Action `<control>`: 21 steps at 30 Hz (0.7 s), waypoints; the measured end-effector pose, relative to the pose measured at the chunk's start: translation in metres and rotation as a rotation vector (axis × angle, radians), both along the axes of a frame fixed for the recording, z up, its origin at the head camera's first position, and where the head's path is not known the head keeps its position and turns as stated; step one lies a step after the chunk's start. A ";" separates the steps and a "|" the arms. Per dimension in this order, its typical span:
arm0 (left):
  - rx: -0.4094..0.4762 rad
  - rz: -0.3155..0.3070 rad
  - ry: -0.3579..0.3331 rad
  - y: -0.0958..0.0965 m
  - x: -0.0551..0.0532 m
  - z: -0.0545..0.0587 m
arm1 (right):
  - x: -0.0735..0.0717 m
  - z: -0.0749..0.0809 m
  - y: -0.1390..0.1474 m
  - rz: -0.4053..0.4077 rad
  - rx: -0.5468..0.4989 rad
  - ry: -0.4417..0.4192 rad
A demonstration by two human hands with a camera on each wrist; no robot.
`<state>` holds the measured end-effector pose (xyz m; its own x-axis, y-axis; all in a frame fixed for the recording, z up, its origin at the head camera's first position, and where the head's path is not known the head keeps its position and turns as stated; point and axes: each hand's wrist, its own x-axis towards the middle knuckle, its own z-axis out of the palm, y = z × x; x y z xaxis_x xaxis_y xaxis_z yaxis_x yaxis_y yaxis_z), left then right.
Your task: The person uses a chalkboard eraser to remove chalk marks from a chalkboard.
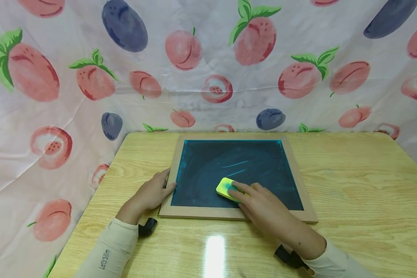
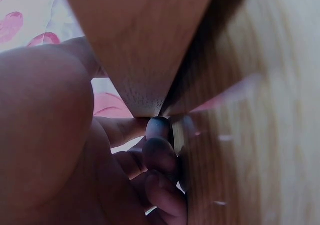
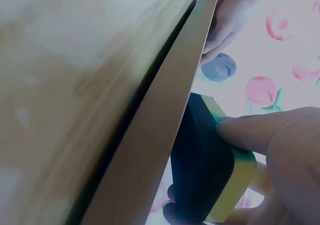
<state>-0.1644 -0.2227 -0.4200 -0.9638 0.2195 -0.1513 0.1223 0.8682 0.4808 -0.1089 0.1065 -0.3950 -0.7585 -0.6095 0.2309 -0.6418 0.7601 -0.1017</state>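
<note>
A blackboard (image 1: 201,158) in a light wooden frame lies on the table, with a couple of blue chalk strokes (image 1: 235,164) near its middle. My left hand (image 1: 152,193) grips the frame's left side, thumb on top; in the left wrist view its fingertips (image 2: 161,154) curl in at the frame's edge. On the lower middle of the board, my right hand (image 1: 264,206) holds a yellow-green blackboard eraser (image 1: 224,186). Its dark felt (image 3: 200,160) faces the board in the right wrist view, with thumb and fingers on opposite sides of the block.
The wood-grain table (image 1: 361,181) extends on both sides of the board. A fruit-print cloth (image 1: 215,46) hangs behind the table and along its left. Black wrist mounts (image 1: 148,227) sit under both forearms. A bright glare patch (image 1: 214,256) shows at the table's front.
</note>
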 end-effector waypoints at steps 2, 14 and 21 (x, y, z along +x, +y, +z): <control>-0.008 0.005 0.003 0.000 0.000 0.000 | -0.002 0.000 0.001 -0.001 -0.012 0.004; 0.011 0.009 -0.001 0.000 0.001 0.000 | -0.025 -0.002 0.026 -0.147 -0.066 -0.031; -0.005 0.003 0.002 0.001 -0.001 -0.001 | -0.036 0.000 0.042 -0.255 -0.072 -0.062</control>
<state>-0.1651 -0.2217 -0.4214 -0.9647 0.2161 -0.1504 0.1208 0.8708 0.4765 -0.1444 0.1480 -0.3950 -0.8994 -0.3803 0.2153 -0.4211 0.8859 -0.1943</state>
